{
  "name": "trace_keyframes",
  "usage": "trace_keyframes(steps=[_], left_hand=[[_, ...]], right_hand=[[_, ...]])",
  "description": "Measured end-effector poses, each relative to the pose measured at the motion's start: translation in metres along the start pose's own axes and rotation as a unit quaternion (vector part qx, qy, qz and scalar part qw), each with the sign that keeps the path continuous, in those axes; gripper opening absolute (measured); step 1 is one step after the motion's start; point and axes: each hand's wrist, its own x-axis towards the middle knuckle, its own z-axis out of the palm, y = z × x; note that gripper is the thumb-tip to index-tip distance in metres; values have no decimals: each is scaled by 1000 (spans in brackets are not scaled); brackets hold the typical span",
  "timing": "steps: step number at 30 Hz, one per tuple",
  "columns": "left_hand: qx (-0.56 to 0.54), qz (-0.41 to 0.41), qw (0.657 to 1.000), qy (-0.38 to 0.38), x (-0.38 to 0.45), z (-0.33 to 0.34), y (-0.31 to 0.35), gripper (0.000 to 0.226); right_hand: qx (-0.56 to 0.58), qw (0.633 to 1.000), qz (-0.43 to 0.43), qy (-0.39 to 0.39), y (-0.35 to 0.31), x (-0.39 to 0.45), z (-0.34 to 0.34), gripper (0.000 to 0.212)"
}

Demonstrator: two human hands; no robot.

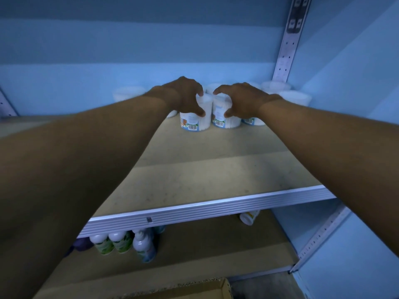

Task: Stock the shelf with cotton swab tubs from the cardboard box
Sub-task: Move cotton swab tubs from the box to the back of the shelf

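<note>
With left hand [185, 96] gripping one cotton swab tub [195, 117] and right hand [241, 100] gripping another [225, 117] (tubs touching), risks toppling neighbours if released carelessly.

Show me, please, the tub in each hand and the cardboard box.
Left tub [195, 121], head view: its labelled front.
Right tub [226, 123], head view: its lower front.
Cardboard box [216, 289], head view: its top flap.
</note>
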Motion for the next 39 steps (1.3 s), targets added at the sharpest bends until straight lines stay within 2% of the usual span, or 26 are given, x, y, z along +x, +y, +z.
trace_keyframes(steps=[6, 17, 25, 31, 33, 37, 39], left_hand=[[-18, -8, 1000, 11, -30, -7, 0, 74], [-18, -27, 999, -20, -111, -45, 7, 68], [-7, -9, 1000, 3, -162, -63, 12, 69], [-5, 7, 1000, -10, -202, -59, 15, 66], [-3, 13, 1000, -20, -217, -55, 13, 62], [13, 14, 999, -46, -246, -43, 4, 40], [22, 17, 998, -63, -260, -35, -2, 37]], right_hand=[[7, 1000, 14, -3, -5, -22, -11, 80], [22, 999, 24, -2, -27, -85, -47, 72], [33, 999, 4, 25, -53, -132, -62, 69], [67, 997, -22, 18, -77, -168, -54, 63], [75, 997, -29, 9, -88, -180, -46, 59], [106, 993, -50, -17, -110, -203, -22, 44], [114, 991, -68, -17, -120, -213, -10, 39]])
